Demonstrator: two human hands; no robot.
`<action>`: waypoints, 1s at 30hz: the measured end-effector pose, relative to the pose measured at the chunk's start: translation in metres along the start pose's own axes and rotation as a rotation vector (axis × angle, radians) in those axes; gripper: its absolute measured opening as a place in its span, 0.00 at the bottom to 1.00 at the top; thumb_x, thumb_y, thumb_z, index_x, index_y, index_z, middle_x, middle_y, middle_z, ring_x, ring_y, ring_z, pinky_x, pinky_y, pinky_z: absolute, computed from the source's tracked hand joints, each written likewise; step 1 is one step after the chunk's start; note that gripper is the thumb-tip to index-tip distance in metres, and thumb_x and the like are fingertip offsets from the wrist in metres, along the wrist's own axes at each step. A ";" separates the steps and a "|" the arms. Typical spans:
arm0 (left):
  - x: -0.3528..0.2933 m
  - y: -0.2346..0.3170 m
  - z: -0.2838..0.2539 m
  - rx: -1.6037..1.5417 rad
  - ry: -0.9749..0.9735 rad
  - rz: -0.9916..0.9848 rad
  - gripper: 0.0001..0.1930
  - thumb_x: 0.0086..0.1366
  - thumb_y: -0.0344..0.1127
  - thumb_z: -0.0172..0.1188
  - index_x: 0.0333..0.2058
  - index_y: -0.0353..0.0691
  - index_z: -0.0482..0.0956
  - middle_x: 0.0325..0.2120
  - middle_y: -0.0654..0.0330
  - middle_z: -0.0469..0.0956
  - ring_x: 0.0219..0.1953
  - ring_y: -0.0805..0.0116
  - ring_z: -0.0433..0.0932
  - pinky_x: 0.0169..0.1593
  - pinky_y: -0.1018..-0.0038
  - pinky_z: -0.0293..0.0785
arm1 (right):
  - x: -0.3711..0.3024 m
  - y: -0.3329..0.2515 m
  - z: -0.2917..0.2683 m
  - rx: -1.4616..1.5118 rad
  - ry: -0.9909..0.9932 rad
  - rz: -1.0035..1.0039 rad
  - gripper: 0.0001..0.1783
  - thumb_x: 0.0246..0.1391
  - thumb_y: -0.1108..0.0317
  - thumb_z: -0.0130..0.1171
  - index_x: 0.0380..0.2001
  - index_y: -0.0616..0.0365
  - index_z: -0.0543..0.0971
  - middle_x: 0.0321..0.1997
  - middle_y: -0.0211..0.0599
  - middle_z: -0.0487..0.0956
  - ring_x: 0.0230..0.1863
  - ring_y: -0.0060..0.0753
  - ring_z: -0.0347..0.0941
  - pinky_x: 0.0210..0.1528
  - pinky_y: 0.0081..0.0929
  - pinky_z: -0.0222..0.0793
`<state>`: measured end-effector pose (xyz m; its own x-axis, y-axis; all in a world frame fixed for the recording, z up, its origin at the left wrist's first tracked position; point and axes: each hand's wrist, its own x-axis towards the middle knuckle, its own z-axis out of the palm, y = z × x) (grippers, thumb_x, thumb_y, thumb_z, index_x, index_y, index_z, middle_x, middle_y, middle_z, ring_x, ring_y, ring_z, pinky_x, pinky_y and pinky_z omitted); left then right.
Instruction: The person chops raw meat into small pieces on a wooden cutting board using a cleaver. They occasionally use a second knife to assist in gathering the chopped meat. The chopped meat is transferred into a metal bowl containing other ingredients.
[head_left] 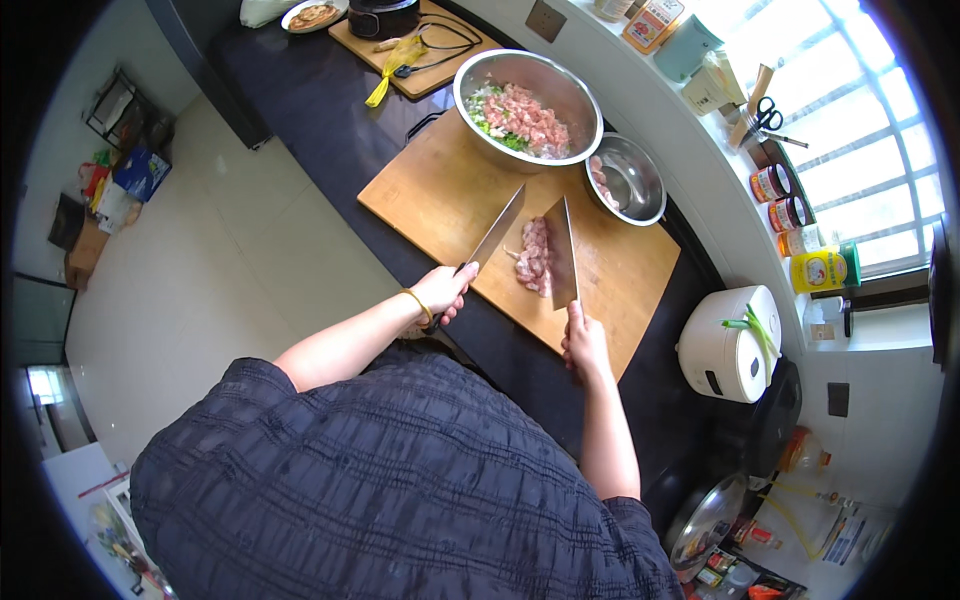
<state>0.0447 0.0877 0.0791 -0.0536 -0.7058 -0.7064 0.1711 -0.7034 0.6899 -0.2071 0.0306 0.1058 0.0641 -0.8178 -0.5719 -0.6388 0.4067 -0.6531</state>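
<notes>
My left hand (442, 293) is closed round the dark handle of a kitchen knife (497, 232), whose blade slants up over the left part of the wooden cutting board (425, 195). In my right hand (584, 340) is a cleaver (564, 258), its broad blade standing along the right side of a small heap of chopped raw meat (533, 262). The heap lies on the board between the two blades. A large steel bowl (590, 108) rests on the board's far end, holding minced meat (530, 115) and chopped green and white vegetables (490, 112).
A smaller steel bowl (640, 185) with meat pieces stands right of the large one. On the right is a white rice cooker (722, 345) with green onion (757, 330) on its lid. A second board (440, 75) lies far left. Jars (785, 213) line the windowsill.
</notes>
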 end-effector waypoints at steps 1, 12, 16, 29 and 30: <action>-0.001 0.000 0.000 0.004 0.007 -0.004 0.22 0.61 0.58 0.42 0.23 0.44 0.60 0.10 0.67 0.58 0.10 0.79 0.55 0.13 0.80 0.57 | -0.005 -0.008 -0.005 0.046 0.001 -0.017 0.27 0.58 0.46 0.39 0.15 0.56 0.63 0.08 0.29 0.63 0.05 0.23 0.58 0.07 0.24 0.52; -0.001 -0.002 0.001 0.063 0.036 0.017 0.23 0.61 0.59 0.41 0.22 0.43 0.60 0.10 0.67 0.60 0.10 0.78 0.58 0.13 0.79 0.59 | -0.001 -0.014 -0.022 0.002 0.058 -0.130 0.25 0.57 0.46 0.40 0.16 0.54 0.62 0.07 0.26 0.58 0.04 0.21 0.53 0.05 0.22 0.49; 0.000 -0.003 0.003 0.047 0.033 0.024 0.25 0.61 0.59 0.42 0.23 0.40 0.61 0.12 0.65 0.62 0.10 0.75 0.61 0.12 0.78 0.61 | 0.028 0.040 -0.003 -0.111 0.095 -0.138 0.25 0.57 0.46 0.41 0.17 0.55 0.63 0.07 0.27 0.60 0.04 0.23 0.55 0.06 0.26 0.51; -0.001 0.002 0.004 0.108 0.061 0.021 0.24 0.61 0.60 0.41 0.23 0.43 0.61 0.11 0.67 0.61 0.11 0.78 0.60 0.14 0.79 0.61 | -0.003 -0.003 -0.031 0.102 -0.025 -0.002 0.27 0.56 0.43 0.41 0.15 0.53 0.61 0.08 0.26 0.59 0.04 0.20 0.52 0.05 0.20 0.48; 0.000 0.000 0.004 0.099 0.062 0.016 0.24 0.61 0.60 0.41 0.23 0.43 0.61 0.11 0.67 0.61 0.11 0.78 0.60 0.14 0.79 0.61 | -0.006 -0.001 -0.032 0.173 -0.031 -0.017 0.27 0.56 0.43 0.41 0.15 0.53 0.61 0.08 0.26 0.59 0.04 0.19 0.52 0.05 0.20 0.47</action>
<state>0.0407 0.0878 0.0798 0.0103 -0.7125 -0.7016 0.0731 -0.6992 0.7111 -0.2311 0.0219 0.1259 0.0996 -0.8133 -0.5733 -0.4961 0.4588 -0.7371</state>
